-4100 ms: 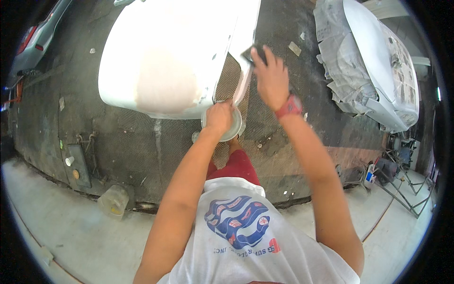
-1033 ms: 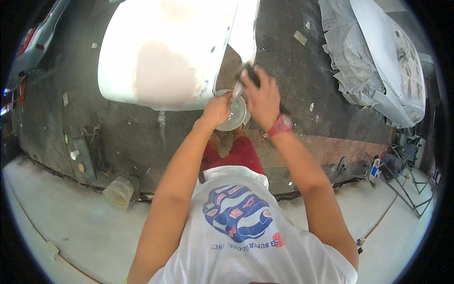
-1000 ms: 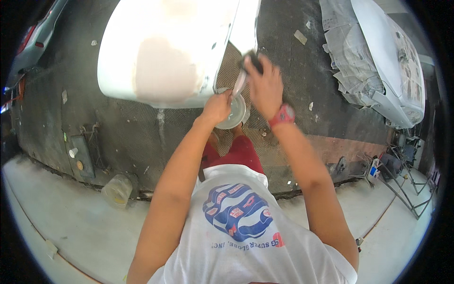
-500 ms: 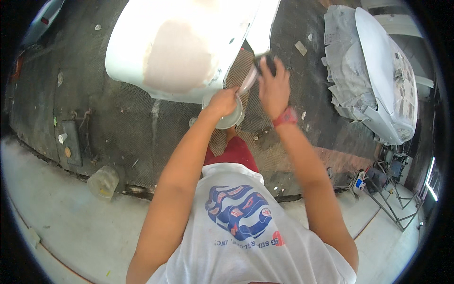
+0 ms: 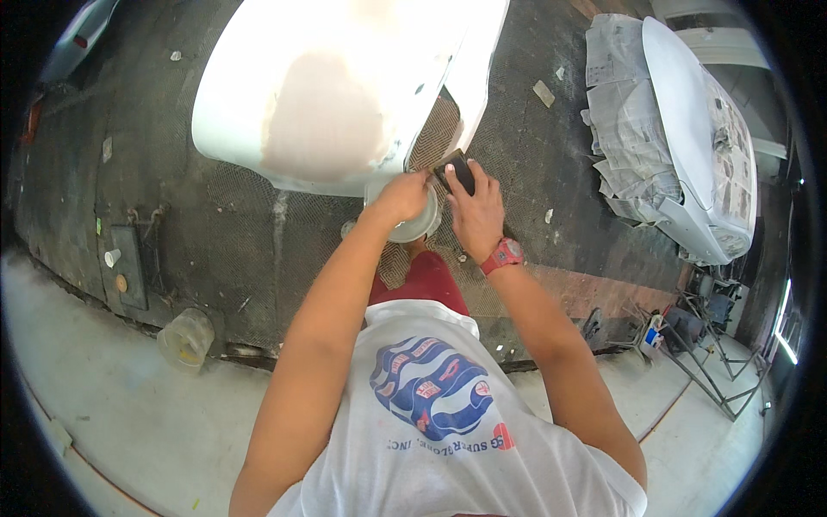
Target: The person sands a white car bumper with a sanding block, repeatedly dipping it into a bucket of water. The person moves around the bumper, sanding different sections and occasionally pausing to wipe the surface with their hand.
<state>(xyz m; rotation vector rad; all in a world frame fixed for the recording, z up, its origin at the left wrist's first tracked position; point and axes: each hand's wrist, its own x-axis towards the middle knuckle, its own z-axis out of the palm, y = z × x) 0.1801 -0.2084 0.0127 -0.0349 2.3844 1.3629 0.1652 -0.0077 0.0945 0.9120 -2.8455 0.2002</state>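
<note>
Two hands at work, as we log them: our left hand (image 5: 403, 194) clenched on the rim of a small round tub (image 5: 418, 222), kept close beneath the panel edge; our right hand (image 5: 476, 209) pressing a dark sanding block (image 5: 456, 171) flat against that edge. White car body panel (image 5: 345, 86), glossy, one large dull tan filler patch (image 5: 323, 116), over the dark floor (image 5: 215, 250).

Glaring bright daylight off the white car panel (image 5: 345, 95), washing out its top; bending straight edges toward a black fisheye rim; blurring slightly at edges.
</note>
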